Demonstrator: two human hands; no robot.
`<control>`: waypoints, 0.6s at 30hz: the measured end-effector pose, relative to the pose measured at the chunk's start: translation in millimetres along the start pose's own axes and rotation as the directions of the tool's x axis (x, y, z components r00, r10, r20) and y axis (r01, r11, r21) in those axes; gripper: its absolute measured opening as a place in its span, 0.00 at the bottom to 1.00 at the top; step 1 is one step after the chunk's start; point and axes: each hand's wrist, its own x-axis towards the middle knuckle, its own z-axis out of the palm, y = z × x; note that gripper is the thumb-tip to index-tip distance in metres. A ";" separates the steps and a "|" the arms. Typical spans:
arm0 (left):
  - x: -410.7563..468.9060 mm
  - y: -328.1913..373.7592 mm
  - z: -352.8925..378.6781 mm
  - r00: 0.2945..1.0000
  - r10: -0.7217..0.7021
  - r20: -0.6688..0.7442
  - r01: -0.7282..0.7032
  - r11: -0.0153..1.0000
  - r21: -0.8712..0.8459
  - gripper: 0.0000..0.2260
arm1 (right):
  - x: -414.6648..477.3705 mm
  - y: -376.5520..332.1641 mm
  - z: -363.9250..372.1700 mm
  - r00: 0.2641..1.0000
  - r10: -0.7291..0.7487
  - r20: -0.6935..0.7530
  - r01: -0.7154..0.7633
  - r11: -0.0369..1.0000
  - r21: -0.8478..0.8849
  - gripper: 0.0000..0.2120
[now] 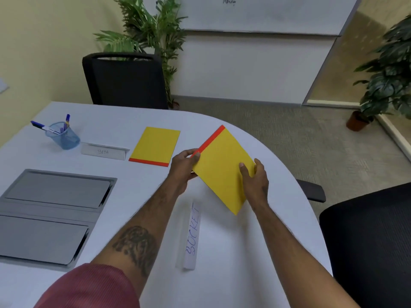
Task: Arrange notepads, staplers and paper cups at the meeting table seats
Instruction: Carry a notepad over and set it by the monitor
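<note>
Both my hands hold a yellow notepad with a red spine [222, 161] just above the white meeting table [133, 218], turned diagonally near the rounded right edge. My left hand [183, 167] grips its red-spine corner, and my right hand [253, 176] grips the opposite side, thumb on top. A second yellow notepad [156, 146] lies flat on the table to the left, beside a folded name card reading "BETA" [104, 151]. Another name card [191, 236] stands below the held pad. No staplers or paper cups are in view.
A blue mesh pen holder [64, 135] with pens stands at the far left. Grey cable hatch panels [51, 216] sit in the table's left side. Black chairs stand behind the table [124, 81] and at the right [369, 241]. Potted plants stand by the wall and at the right.
</note>
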 end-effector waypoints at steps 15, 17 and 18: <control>-126.1 82.6 -39.6 0.985 0.157 -0.066 -0.161 0.986 -0.049 0.14 | -90.4 -103.7 -47.2 0.944 -0.134 0.303 0.093 0.985 0.146 0.14; -144.7 86.9 -49.9 0.984 0.162 -0.075 -0.166 0.985 -0.051 0.15 | -102.5 -113.9 -46.6 0.936 -0.146 0.320 0.093 0.980 0.174 0.12; -154.4 87.5 -55.2 0.984 0.163 -0.073 -0.167 0.984 -0.054 0.14 | -108.9 -118.7 -44.6 0.934 -0.146 0.327 0.085 0.978 0.193 0.11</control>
